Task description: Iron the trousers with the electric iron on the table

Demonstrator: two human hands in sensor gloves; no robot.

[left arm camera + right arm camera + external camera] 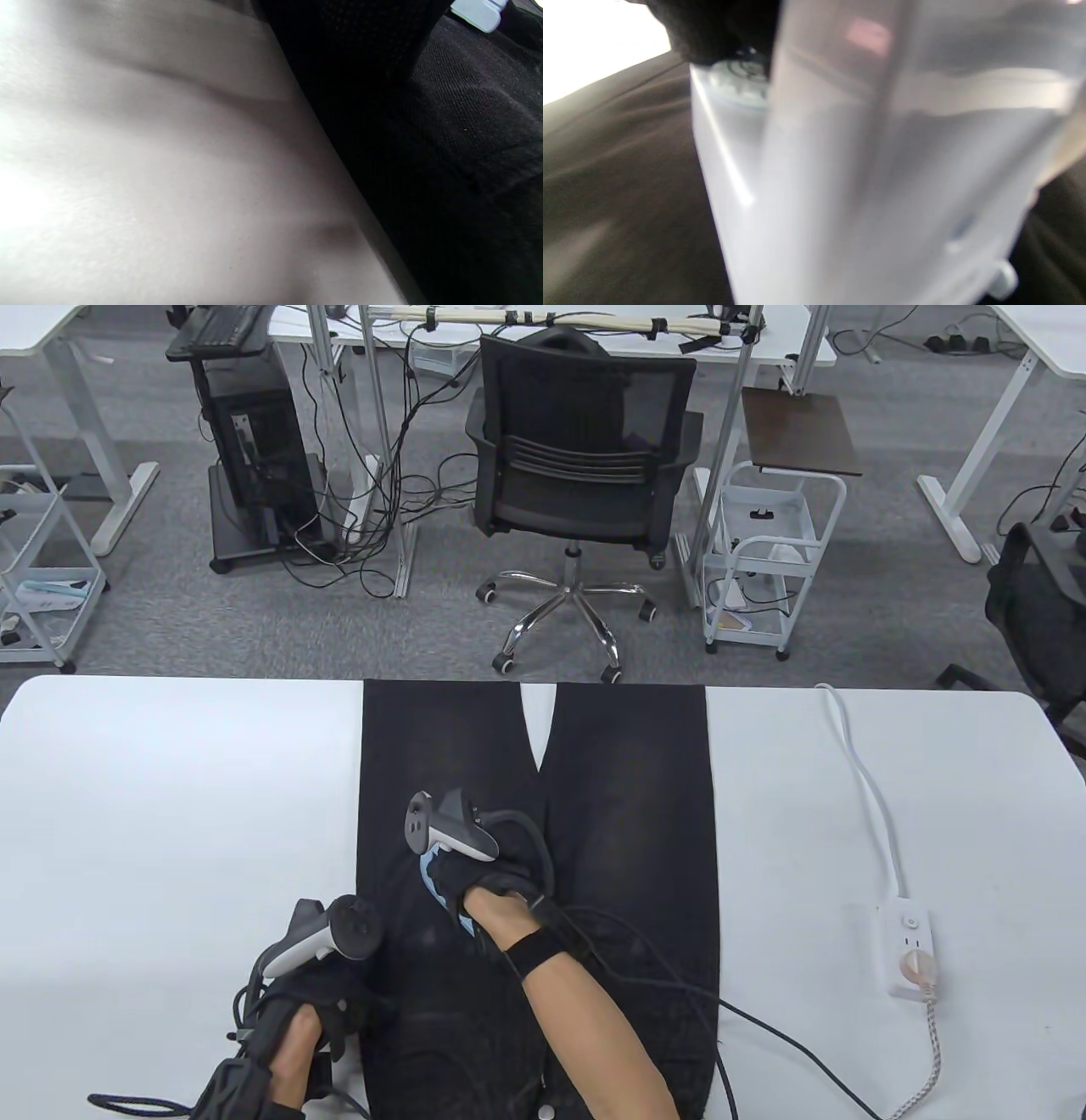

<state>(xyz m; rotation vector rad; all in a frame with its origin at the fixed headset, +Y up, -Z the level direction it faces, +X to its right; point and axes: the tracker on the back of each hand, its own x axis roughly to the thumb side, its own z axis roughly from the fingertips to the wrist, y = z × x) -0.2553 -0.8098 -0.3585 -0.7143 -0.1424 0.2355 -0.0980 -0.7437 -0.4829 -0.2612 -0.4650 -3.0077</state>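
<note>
Black trousers (628,814) lie flat on the white table (170,814), legs pointing to the far edge. My right hand (492,886) grips the handle of a pale blue and white iron (441,891), which sits on the left trouser leg. The iron fills the right wrist view (840,190) over dark cloth (619,178). My left hand (318,1005) rests on the left edge of the trousers near the waist, its fingers hidden under the tracker. The left wrist view shows the table top (127,169) and the trousers' edge (466,148).
A white power strip (909,952) lies at the right of the table with a braided cord plugged in and a white cable (865,780) running to the far edge. Black glove cables (764,1027) cross the right trouser leg. An office chair (585,466) stands beyond the table.
</note>
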